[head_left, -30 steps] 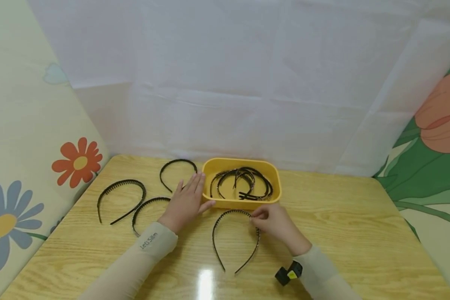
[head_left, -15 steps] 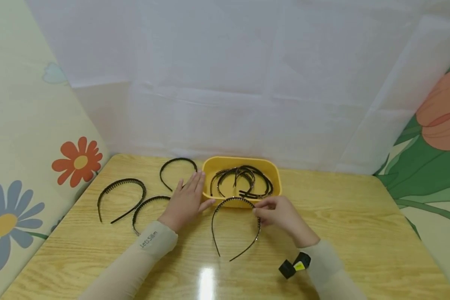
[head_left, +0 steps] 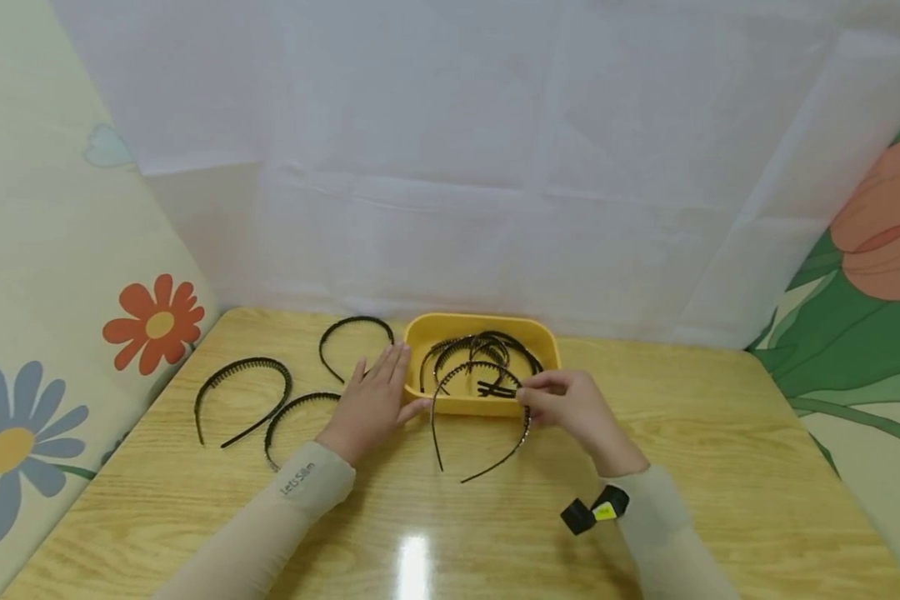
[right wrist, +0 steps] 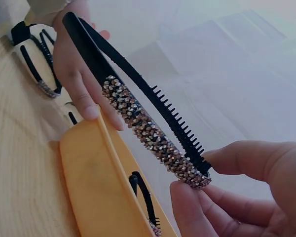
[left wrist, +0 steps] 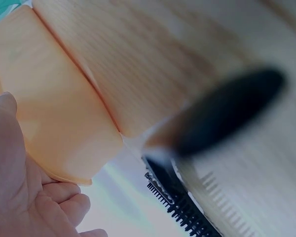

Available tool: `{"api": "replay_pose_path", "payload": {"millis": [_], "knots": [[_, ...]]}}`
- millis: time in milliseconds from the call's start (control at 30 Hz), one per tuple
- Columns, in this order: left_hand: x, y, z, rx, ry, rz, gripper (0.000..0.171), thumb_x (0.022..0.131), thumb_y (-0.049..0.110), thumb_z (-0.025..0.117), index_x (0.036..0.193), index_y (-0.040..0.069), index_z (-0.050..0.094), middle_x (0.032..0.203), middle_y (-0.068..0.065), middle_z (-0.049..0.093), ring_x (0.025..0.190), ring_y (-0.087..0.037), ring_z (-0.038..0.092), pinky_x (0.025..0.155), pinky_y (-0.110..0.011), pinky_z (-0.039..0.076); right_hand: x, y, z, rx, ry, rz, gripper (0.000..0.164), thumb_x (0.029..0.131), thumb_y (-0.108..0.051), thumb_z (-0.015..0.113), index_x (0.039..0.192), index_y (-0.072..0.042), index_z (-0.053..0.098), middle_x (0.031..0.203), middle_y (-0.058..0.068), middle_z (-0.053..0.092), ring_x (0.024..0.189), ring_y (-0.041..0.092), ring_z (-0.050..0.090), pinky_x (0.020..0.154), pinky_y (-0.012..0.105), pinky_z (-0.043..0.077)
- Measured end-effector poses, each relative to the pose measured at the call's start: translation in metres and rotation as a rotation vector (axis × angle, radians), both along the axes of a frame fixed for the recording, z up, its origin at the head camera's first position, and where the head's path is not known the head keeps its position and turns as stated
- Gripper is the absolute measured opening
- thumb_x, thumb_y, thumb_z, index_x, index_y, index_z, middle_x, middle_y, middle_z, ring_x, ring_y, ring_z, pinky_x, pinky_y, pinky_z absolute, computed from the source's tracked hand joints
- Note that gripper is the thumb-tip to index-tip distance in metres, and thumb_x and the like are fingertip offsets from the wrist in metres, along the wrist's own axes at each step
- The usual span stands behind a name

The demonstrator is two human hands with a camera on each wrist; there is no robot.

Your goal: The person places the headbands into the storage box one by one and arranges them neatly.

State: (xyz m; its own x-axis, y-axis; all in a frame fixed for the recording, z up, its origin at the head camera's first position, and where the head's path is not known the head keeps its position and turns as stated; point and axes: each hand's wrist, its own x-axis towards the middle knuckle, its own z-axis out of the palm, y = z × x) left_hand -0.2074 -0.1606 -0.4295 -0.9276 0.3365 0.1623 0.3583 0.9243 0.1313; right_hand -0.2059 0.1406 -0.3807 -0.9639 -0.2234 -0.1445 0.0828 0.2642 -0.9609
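Between thumb and fingers, my right hand [head_left: 577, 412] pinches a black toothed headband [right wrist: 153, 143] crusted with glittering stones. The headband hangs over the front rim of a yellow bin [head_left: 450, 407], its two ends pointing toward me. Inside the bin lie several black headbands [head_left: 528, 354], overlapping. My left hand [head_left: 371, 408] rests against the bin's left side, fingers straight; in the left wrist view its thumb and fingers lie along the yellow wall [left wrist: 64, 98]. In the right wrist view the held headband is tilted above the bin's edge.
Left of the bin, three more headbands lie on the wooden table [head_left: 682, 467]: one at the far left [head_left: 247, 364], a headband partly behind the left forearm [head_left: 273, 429], and one at the back [head_left: 345, 325]. A white sheet [head_left: 420, 208] hangs behind.
My right hand has lifted the headband off the table and moved it forward and slightly right, up to the bin's front rim. The left hand has stayed at the bin.
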Motion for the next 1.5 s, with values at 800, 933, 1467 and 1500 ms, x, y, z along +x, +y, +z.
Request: {"api": "replay_pose_path", "payload": {"millis": [800,933,1467,1500], "knots": [[0.0,0.0,-0.001,-0.019,0.006,0.001,0.091,0.102,0.057,0.048,0.158,-0.007,0.016,0.164,-0.024,0.02,0.152,-0.039,0.021,0.121,-0.063,0.016,-0.033,0.001,0.001,-0.177,0.023,-0.203,0.032,0.096,-0.004,0.068,0.123,0.013,0.063,0.099,0.014,0.072,0.073,0.013,0.068,0.072,0.026,0.062],[0.0,0.0,-0.001,-0.016,0.007,0.003,0.092,0.102,0.057,0.049,0.158,-0.008,0.017,0.164,-0.025,0.021,0.152,-0.039,0.022,0.12,-0.064,0.017,-0.037,0.001,-0.001,-0.171,0.024,-0.23,0.036,0.097,-0.006,0.069,0.126,0.013,0.061,0.11,0.022,0.07,0.075,0.012,0.068,0.074,0.025,0.062],[0.0,0.001,-0.001,-0.011,-0.003,0.005,0.092,0.102,0.058,0.049,0.158,-0.007,0.016,0.164,-0.024,0.02,0.152,-0.038,0.02,0.121,-0.063,0.016,-0.059,0.003,-0.012,-0.133,0.052,-0.327,0.03,0.095,-0.005,0.07,0.12,0.011,0.066,0.109,0.027,0.071,0.067,0.01,0.07,0.069,0.025,0.062],[0.0,0.001,-0.001,-0.011,-0.003,0.004,0.092,0.102,0.057,0.049,0.158,-0.007,0.016,0.164,-0.024,0.02,0.152,-0.039,0.02,0.121,-0.063,0.016,-0.06,0.003,-0.012,-0.127,0.058,-0.331,0.029,0.095,-0.005,0.07,0.119,0.012,0.066,0.109,0.028,0.071,0.066,0.01,0.069,0.068,0.025,0.062]]}}
